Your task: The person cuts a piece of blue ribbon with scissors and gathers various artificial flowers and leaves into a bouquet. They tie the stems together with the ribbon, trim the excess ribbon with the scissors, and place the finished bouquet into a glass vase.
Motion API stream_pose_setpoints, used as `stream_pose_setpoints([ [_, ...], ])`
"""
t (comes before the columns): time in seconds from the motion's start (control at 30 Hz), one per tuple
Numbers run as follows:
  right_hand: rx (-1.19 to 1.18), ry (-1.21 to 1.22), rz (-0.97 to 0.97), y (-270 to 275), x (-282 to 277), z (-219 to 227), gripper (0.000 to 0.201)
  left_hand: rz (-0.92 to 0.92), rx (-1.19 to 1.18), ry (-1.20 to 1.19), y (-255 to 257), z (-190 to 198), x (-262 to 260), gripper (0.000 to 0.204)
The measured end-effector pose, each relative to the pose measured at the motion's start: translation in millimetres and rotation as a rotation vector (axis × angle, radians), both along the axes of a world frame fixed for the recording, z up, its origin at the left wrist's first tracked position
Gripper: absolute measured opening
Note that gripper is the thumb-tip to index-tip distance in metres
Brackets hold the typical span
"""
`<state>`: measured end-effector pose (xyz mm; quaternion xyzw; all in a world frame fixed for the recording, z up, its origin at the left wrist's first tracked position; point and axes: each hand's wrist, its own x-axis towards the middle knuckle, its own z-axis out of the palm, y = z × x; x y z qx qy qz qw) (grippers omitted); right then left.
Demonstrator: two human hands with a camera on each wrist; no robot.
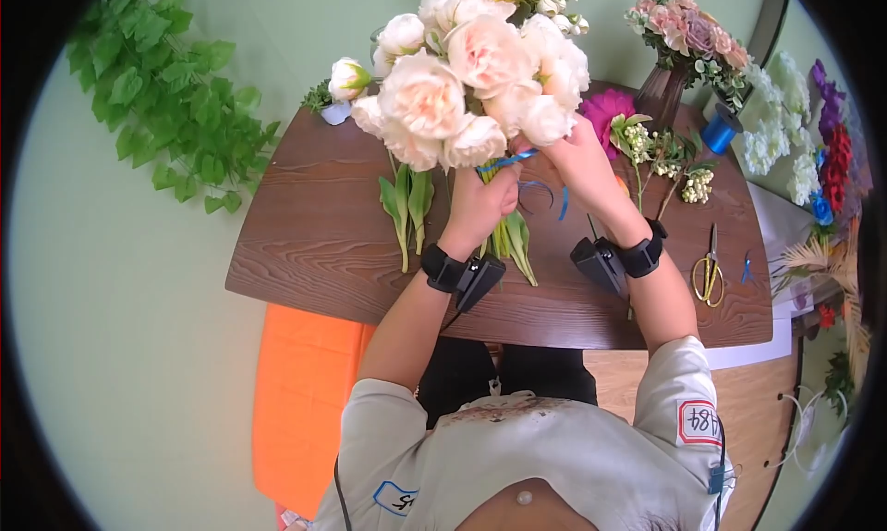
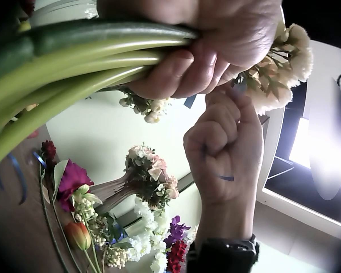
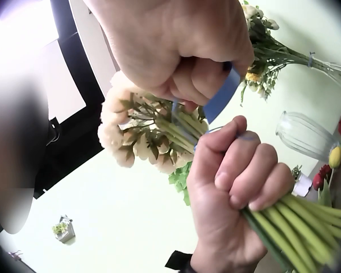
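A large bouquet of pale peach-white flowers (image 1: 425, 97) is held up over the table. My left hand (image 1: 480, 203) grips its green stems (image 3: 295, 227) just below the blooms, fingers curled round them in the right wrist view. Blue ribbon (image 3: 223, 96) runs around the stems above the left hand. My right hand (image 1: 587, 166), beside the blooms, pinches the ribbon between curled fingers; in the left wrist view the right hand (image 2: 224, 148) is closed close to the left hand (image 2: 187, 51). Part of the ribbon is hidden by the hands.
On the wooden table (image 1: 314, 217) lie loose green leaves (image 1: 395, 207), a magenta flower (image 1: 608, 120), small white blossoms (image 1: 698, 186) and gold-handled scissors (image 1: 709, 277). A blue ribbon spool (image 1: 721, 132) and a vase (image 1: 661, 97) of pink flowers stand at the back right.
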<state>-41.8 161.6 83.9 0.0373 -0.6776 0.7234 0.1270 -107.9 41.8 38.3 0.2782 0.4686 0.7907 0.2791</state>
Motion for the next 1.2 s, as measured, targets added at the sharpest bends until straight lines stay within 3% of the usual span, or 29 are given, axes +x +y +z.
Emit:
stream_pose_setpoints([
  [0.1,0.151,0.149,-0.09,-12.5,-1.8,12.7,0.022,-0.074,0.008,-0.01,-1.6,-3.9,-3.8,0.006],
  [0.2,0.517,0.135,-0.122,-14.0,-0.5,16.6,0.027,-0.106,-0.029,0.002,1.9,-11.0,-4.4,0.004],
  [0.37,0.549,0.253,-0.138,-8.2,-11.5,3.3,0.027,-0.214,-0.087,0.041,3.2,-14.0,-9.2,0.005],
  [0.43,0.393,0.165,-0.148,-8.7,-14.9,-3.1,0.035,-0.153,-0.173,0.324,4.0,-13.8,-13.5,0.008],
  [0.47,0.393,0.165,-0.146,-7.5,-14.3,-3.3,0.035,-0.15,-0.174,0.324,5.0,-14.2,-13.6,0.008],
  [0.53,0.38,-0.14,-0.071,-8.2,-9.5,3.2,0.032,0.025,-0.154,0.305,8.6,-11.4,-10.0,0.01],
  [0.57,0.379,-0.141,-0.071,-9.1,-9.1,5.5,0.032,0.025,-0.156,0.305,9.4,-10.8,-9.8,0.01],
  [0.63,0.519,-0.172,-0.114,-11.3,-10.1,8.8,0.024,0.244,-0.21,0.564,10.5,-9.6,-10.1,0.012],
  [0.67,0.519,-0.171,-0.113,-11.6,-10.9,6.7,0.024,0.245,-0.21,0.564,11.0,-9.4,-9.2,0.012],
  [0.73,0.525,0.105,-0.186,-11.5,-13.5,-1.3,0.032,0.269,-0.302,0.433,12.3,-9.5,-6.7,0.013],
  [0.83,0.588,0.213,-0.227,-10.5,-15.8,-6.3,0.033,0.336,-0.253,0.451,16.2,-10.0,-2.4,0.014],
  [1.07,0.437,0.18,-0.091,-1.8,-16.0,-2.7,0.036,0.345,-0.2,0.45,14.7,-16.5,-10.0,0.009],
  [1.13,0.314,0.066,-0.05,0.5,-15.8,-1.9,0.038,0.41,-0.143,0.466,13.7,-13.9,-12.7,0.008],
  [1.2,0.321,0.165,-0.074,-0.7,-17.2,-2.9,0.038,0.432,-0.171,0.483,14.5,-13.7,-10.8,0.008],
])
